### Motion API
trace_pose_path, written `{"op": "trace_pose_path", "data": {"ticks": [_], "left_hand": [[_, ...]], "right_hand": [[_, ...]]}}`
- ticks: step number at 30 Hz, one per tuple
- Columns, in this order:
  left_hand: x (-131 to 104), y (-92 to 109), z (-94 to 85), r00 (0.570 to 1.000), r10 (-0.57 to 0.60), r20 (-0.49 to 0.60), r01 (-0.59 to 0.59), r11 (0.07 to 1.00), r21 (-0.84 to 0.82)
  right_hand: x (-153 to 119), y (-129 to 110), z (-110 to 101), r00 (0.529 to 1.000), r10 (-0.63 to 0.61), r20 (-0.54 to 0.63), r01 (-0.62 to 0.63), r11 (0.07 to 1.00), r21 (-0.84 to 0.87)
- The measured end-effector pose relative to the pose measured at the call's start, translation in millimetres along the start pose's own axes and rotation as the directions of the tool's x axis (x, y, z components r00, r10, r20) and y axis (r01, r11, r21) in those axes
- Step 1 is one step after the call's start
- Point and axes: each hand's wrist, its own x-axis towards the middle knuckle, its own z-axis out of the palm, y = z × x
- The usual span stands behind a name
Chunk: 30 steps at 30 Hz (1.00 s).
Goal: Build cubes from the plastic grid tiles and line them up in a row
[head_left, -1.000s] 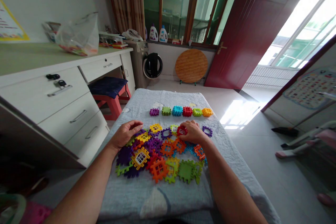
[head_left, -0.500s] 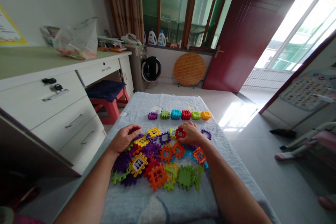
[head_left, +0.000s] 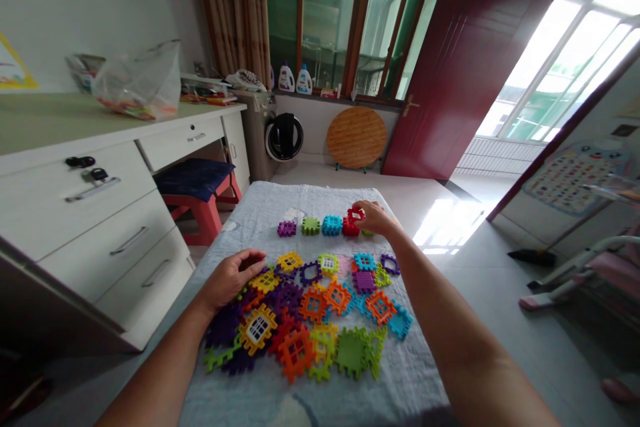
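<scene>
In the head view, the right hand point(head_left: 376, 217) pinches the red piece point(head_left: 356, 214) at the red stack point(head_left: 350, 228), beyond the pile point(head_left: 314, 305); contact is unclear. The left hand point(head_left: 234, 278), well apart and farther from the stack, curves loosely, thumb parted from fingers, beside the pile.

Loose pieces point(head_left: 314, 305) on the table point(head_left: 240, 407) before me
Behind them sits a row of stacks point(head_left: 332, 225); a desk point(head_left: 50, 120) stands left, a door point(head_left: 440, 100) behind right.

Red door point(head_left: 460, 73), brown curtain point(head_left: 233, 13)
</scene>
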Motion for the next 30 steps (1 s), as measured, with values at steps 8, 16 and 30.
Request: {"op": "trace_pose_path", "data": {"ticks": [8, 16, 30], "left_hand": [[-2, 6, -0.3, 1.0, 0.009, -0.003, -0.009, 0.999, 0.034], [-1, 3, -1.7, 1.0, -0.008, 0.013, 0.008, 1.0, 0.016], [1, -2, -2.2, 1.0, -0.002, 0.029, 0.001, 1.0, 0.022]], "right_hand": [[10, -2, 18, 0.992, 0.013, 0.122, -0.006, 0.998, -0.06], [14, 3, 28, 0.993, -0.007, 0.115, 0.015, 0.998, -0.066], [20, 8, 34, 0.99, -0.009, 0.141, 0.016, 0.999, -0.051]]}}
